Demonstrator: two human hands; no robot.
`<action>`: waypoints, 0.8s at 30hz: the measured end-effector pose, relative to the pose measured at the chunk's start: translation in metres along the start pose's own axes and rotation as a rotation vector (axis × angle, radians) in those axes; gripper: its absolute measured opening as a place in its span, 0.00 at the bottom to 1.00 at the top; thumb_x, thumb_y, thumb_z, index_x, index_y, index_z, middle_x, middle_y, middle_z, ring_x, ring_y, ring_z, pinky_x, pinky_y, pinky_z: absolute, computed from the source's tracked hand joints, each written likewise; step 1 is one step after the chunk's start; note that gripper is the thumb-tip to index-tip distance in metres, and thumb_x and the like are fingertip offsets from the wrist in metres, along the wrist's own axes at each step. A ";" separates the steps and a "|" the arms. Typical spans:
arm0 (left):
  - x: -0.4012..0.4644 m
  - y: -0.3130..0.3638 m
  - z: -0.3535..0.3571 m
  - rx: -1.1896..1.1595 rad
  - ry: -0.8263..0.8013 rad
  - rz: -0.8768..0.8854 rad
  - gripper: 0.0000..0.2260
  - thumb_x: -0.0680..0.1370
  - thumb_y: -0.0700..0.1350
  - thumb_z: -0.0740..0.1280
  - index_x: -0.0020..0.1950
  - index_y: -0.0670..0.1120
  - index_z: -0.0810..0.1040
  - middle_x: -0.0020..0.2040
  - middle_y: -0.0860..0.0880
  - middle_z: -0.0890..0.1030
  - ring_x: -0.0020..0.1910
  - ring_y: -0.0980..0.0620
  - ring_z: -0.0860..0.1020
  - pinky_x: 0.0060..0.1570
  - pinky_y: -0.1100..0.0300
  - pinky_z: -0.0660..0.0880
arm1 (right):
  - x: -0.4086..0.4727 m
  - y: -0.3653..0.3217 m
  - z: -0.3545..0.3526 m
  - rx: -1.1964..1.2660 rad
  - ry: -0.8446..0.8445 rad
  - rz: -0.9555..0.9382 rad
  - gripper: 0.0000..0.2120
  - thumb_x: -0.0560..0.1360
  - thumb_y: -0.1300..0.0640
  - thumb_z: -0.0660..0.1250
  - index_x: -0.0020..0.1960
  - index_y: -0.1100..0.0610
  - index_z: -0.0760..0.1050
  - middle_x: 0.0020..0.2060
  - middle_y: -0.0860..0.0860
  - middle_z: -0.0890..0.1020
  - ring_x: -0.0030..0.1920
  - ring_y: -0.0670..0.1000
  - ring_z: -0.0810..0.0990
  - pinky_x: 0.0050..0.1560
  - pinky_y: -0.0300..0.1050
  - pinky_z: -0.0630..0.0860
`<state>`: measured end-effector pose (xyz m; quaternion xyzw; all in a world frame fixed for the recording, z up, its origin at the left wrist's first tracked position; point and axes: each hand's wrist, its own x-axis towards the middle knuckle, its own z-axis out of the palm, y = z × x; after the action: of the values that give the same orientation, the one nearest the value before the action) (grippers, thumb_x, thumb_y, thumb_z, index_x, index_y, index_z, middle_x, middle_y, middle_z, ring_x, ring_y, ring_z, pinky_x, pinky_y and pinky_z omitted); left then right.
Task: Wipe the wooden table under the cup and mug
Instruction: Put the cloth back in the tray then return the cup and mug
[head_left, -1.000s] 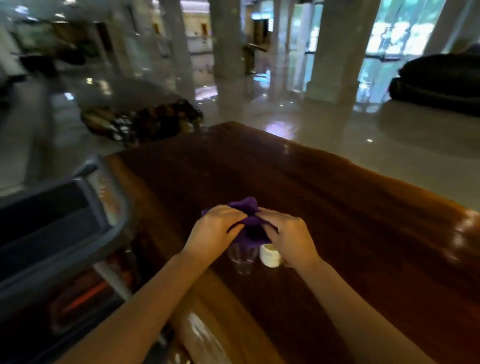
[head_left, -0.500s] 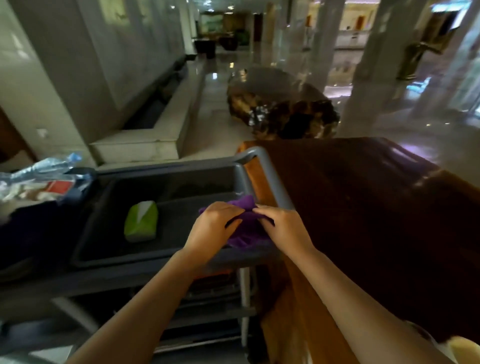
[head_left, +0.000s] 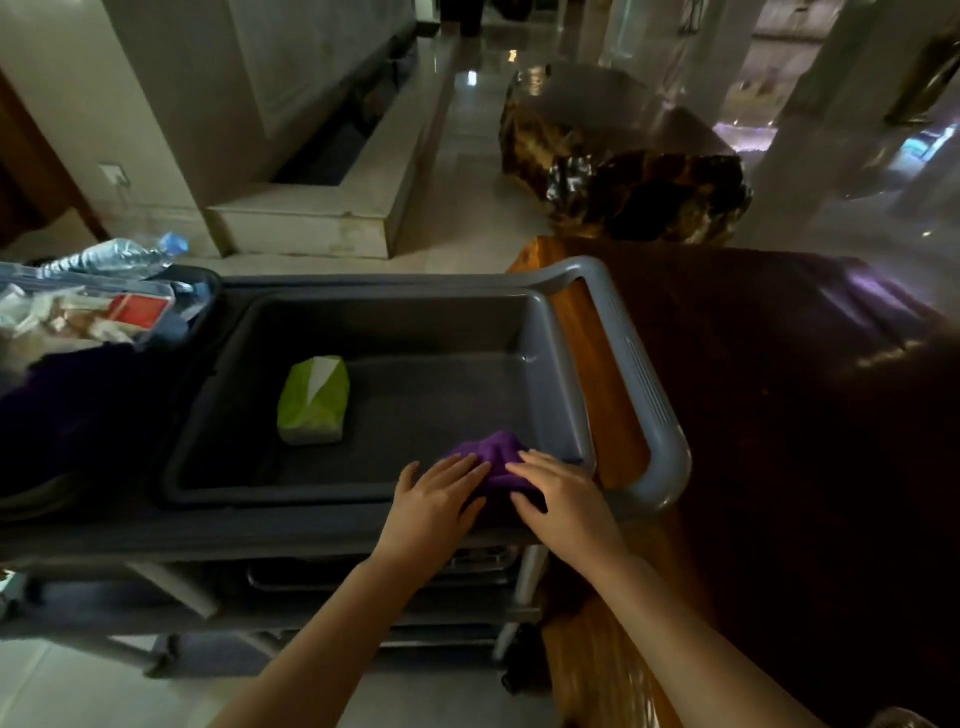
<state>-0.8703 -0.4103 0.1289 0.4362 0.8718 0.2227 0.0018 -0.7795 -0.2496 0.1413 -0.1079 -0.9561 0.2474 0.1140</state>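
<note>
Both hands are resting flat, fingers spread, on a purple cloth (head_left: 493, 457) lying bunched in the 5 o'clock corner of a grey cart tray (head_left: 550, 332): left hand (head_left: 434, 501) at the cloth's 8 o'clock, right hand (head_left: 563, 501) at its 4 o'clock. A green packet (head_left: 313, 400) is lying toward 9 o'clock. The wooden table (head_left: 779, 415) is extending at 3 o'clock.

Looks like a hotel or public lobby: polished stone floor (head_left: 467, 171) and pillars (head_left: 810, 104) across the upper frame, grey housekeeping cart (head_left: 644, 395) at centre, glossy wooden table (head_left: 779, 415) right.
</note>
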 end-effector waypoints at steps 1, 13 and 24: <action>-0.001 -0.001 0.001 0.053 -0.037 0.005 0.21 0.78 0.52 0.58 0.71 0.54 0.62 0.72 0.53 0.64 0.72 0.53 0.60 0.71 0.45 0.50 | -0.003 0.001 0.001 -0.034 0.005 -0.008 0.21 0.73 0.53 0.66 0.65 0.52 0.70 0.66 0.52 0.74 0.68 0.49 0.68 0.68 0.47 0.60; -0.004 0.000 -0.016 0.132 -0.262 0.082 0.25 0.78 0.58 0.55 0.73 0.57 0.52 0.76 0.50 0.56 0.74 0.51 0.53 0.71 0.44 0.50 | -0.024 -0.008 -0.006 -0.150 -0.035 0.051 0.24 0.74 0.46 0.63 0.69 0.47 0.64 0.71 0.49 0.68 0.71 0.47 0.62 0.71 0.55 0.52; 0.109 0.149 -0.093 0.036 -0.049 0.446 0.25 0.77 0.57 0.56 0.73 0.56 0.54 0.75 0.49 0.60 0.73 0.50 0.55 0.69 0.40 0.44 | -0.060 0.021 -0.204 -0.401 0.268 0.195 0.23 0.74 0.45 0.62 0.68 0.46 0.65 0.70 0.47 0.69 0.70 0.46 0.64 0.70 0.55 0.51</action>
<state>-0.8429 -0.2855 0.2918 0.6235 0.7573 0.1914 -0.0340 -0.6641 -0.1556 0.2943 -0.2519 -0.9475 0.0464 0.1916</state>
